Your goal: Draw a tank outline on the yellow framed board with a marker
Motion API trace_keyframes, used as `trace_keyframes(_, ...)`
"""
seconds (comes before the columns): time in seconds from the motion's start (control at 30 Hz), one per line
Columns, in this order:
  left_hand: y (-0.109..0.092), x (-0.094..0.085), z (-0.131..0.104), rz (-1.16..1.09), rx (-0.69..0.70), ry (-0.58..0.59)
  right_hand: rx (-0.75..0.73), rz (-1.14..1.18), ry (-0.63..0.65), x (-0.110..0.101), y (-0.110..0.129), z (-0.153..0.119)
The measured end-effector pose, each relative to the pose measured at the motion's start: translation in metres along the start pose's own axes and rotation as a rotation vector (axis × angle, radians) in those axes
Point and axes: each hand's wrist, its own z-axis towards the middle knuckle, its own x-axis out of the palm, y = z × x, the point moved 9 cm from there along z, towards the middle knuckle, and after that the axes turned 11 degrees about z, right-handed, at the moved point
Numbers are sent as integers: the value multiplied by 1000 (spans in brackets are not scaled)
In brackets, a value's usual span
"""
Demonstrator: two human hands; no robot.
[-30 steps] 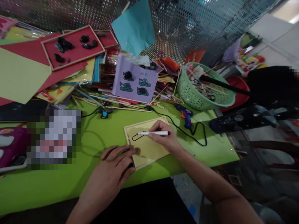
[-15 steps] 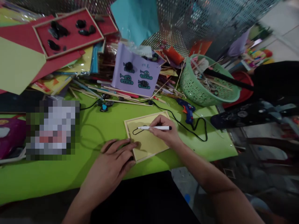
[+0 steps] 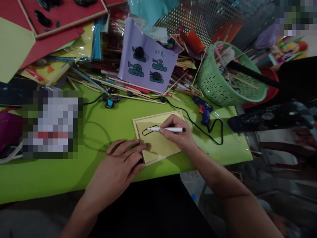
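A small yellow board [image 3: 158, 145] with a wooden frame lies on the green table [image 3: 61, 178]. My right hand [image 3: 178, 134] grips a white marker [image 3: 168, 129] with its tip on the board, where a black curved line [image 3: 147, 131] is drawn. Flat on the table, my left hand [image 3: 119, 167] rests with its fingers spread, the fingertips touching the board's left edge.
A blue glue gun [image 3: 204, 109] with a black cord [image 3: 215, 132] lies right of the board. Behind it stands a green basket [image 3: 223, 86] of sticks. A purple sheet with tank drawings [image 3: 147, 62], loose sticks and coloured paper pile up at the back. A black machine [image 3: 269, 119] sits right.
The view has tilted down a little, so everything sits higher in the picture. The marker tip has moved slightly along the drawn line. My left hand stays on the board's edge.
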Motion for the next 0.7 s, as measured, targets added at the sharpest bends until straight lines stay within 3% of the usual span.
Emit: trace_keyframes(0.7, 0, 1, -1, 6, 10, -13, 24, -38, 26, 0, -5, -1)
